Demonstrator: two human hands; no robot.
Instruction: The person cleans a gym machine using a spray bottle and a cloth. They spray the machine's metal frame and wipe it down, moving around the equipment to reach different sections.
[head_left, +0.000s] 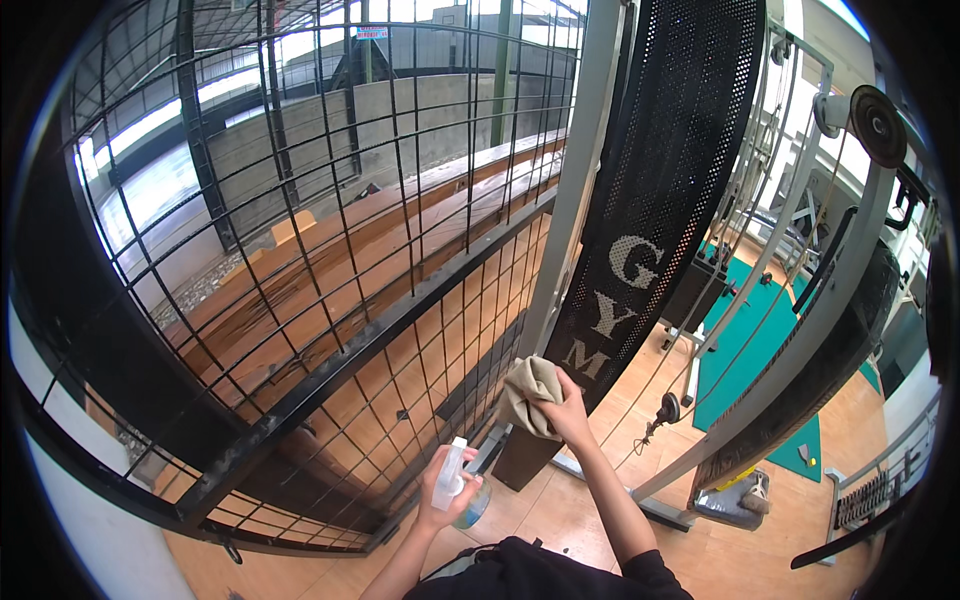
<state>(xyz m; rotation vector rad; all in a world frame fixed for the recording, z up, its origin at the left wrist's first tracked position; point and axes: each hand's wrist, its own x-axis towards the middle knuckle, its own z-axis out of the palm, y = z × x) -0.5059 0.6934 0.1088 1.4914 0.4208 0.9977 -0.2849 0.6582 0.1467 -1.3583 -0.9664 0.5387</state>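
Note:
My left hand (439, 491) grips a spray bottle (450, 472) with a white trigger head and a clear body, held low in front of me. A crumpled beige cloth (532, 394) is bunched in my right hand (566, 412). The cloth is up against, or just in front of, the lower part of a tall black perforated metal panel (675, 127) that bears pale letters. Whether it touches the panel I cannot tell. Left of the panel runs a grey metal upright (581, 142), beside a black wire-mesh partition (360, 225).
A cable machine with a pulley wheel (876, 126) and a curved grey frame (814, 330) stands to the right. Its hanging cables end near a small pulley (667, 409). On the tiled floor (532, 510) lie a green mat (757, 360) and a tray (727, 499) holding a brush.

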